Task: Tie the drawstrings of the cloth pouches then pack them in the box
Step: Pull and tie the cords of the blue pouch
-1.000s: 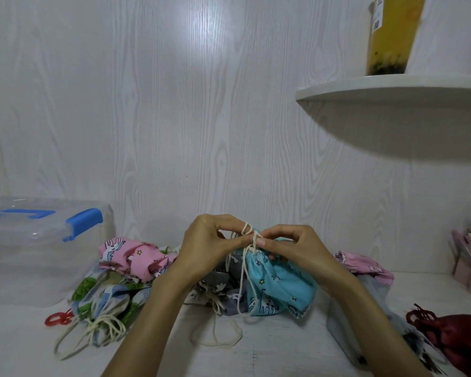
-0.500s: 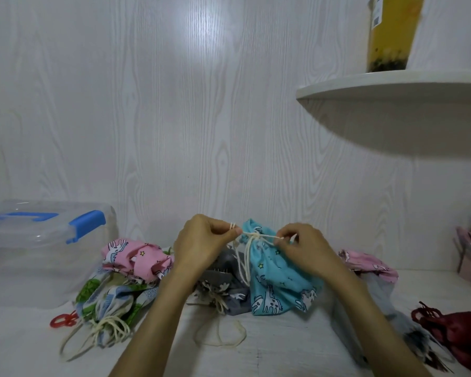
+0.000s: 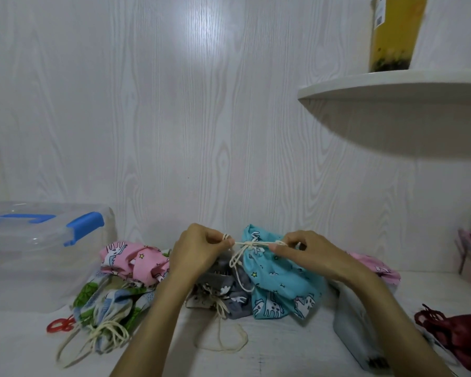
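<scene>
A blue cloth pouch (image 3: 280,284) with animal prints stands on the white table, its neck gathered. Its cream drawstring (image 3: 252,243) runs taut across the neck between my hands. My left hand (image 3: 199,254) pinches one end to the left of the pouch. My right hand (image 3: 305,254) pinches the other end on the right. A pink pouch (image 3: 132,261), a green and blue pouch (image 3: 106,303) and a grey pouch (image 3: 229,295) lie to the left. The clear plastic box (image 3: 38,257) with blue latches stands at the far left, lid on.
A dark red pouch (image 3: 460,338) lies at the right edge, and another pink pouch (image 3: 375,268) behind my right arm. A grey flat item (image 3: 354,330) lies under that arm. Red scissor handles (image 3: 59,326) lie at the left. A white shelf (image 3: 392,85) carrying a yellow drink cup juts out above right.
My hands have moved apart sideways, drawing the string tight across the blue pouch's neck. The pouch now stands more upright.
</scene>
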A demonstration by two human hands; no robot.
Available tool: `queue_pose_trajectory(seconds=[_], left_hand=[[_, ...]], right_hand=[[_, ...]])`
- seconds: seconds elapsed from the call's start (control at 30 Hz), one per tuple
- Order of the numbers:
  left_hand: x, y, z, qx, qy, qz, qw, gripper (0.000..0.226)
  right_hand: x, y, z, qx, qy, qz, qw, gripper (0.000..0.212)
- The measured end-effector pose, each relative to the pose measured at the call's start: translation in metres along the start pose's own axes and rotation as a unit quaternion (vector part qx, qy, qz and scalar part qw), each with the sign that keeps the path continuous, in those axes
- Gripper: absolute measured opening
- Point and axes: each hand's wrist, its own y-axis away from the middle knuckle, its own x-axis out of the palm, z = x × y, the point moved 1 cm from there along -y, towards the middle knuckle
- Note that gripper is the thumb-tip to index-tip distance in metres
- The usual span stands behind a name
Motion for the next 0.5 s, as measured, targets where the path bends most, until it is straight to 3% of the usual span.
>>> queue_pose_trajectory(seconds=[0.07, 0.1, 0.17, 0.23, 0.3, 0.37, 0.4, 0.47, 0.5], left_hand=[[-0.006, 0.000, -0.001, -0.026, -0.043, 0.013, 0.999, 0.012], [-0.012, -0.001, -0.003, -0.037, -0.052, 0.018, 0.998, 0.015], [-0.018, -0.001, -0.008, -0.030, -0.030, 0.028, 0.999, 0.055], [-0.014, 0.004, -0.022, 0.036, 0.004, 0.070, 0.997, 0.080], [0.006, 0.013, -0.033, 0.090, -0.033, 0.181, 0.979, 0.090], [0.026, 0.017, -0.029, 0.107, -0.108, 0.258, 0.954, 0.081], [0.032, 0.015, -0.023, 0.121, -0.135, 0.257, 0.949, 0.066], [0.033, 0.011, -0.014, 0.136, -0.156, 0.201, 0.957, 0.039], [0.028, 0.009, -0.012, 0.130, -0.156, 0.151, 0.967, 0.038]], right_hand=[[-0.011, 0.005, 0.002, -0.026, -0.081, 0.020, 0.996, 0.016], [-0.019, 0.007, 0.000, -0.034, -0.113, 0.022, 0.993, 0.026], [-0.029, 0.010, -0.010, -0.016, -0.123, 0.048, 0.991, 0.065], [-0.029, 0.010, -0.018, 0.052, -0.037, 0.115, 0.991, 0.103], [-0.019, 0.008, -0.026, 0.134, 0.083, 0.158, 0.975, 0.120], [-0.009, 0.006, -0.030, 0.205, 0.115, 0.172, 0.957, 0.107], [-0.004, 0.005, -0.029, 0.220, 0.108, 0.179, 0.953, 0.092], [0.003, 0.002, -0.030, 0.211, 0.083, 0.142, 0.964, 0.060], [0.006, -0.003, -0.031, 0.182, 0.053, 0.089, 0.978, 0.044]])
